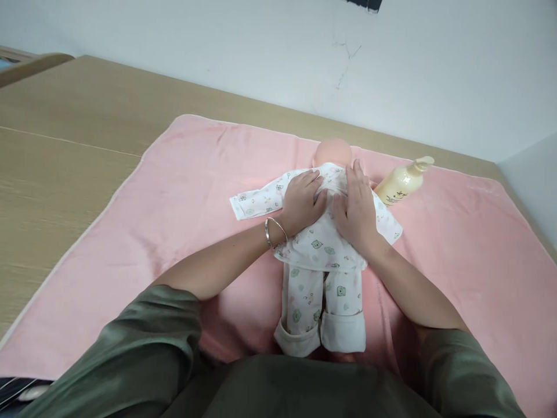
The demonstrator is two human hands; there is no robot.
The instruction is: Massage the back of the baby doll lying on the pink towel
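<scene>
A baby doll lies on the pink blanket, its smooth, bare head (333,152) at the far end. It wears a white printed shirt (319,247) with long sleeves and matching trousers (304,293) with folded white cuffs. I cannot make out the doll's face. Resting on the upper part of the shirt, my left hand (304,200) has its fingers laid out and its thumb toward the middle. My right hand (357,212) lies flat beside it, fingers stretched toward the head. Neither hand grips anything. A silvery bangle (268,233) circles my left wrist.
The pink blanket (209,174) covers much of the wooden surface (87,116). A pale yellow pump bottle (401,183) leans or lies at a tilt right of the doll, close to its sleeve. A white wall (261,52) rises behind.
</scene>
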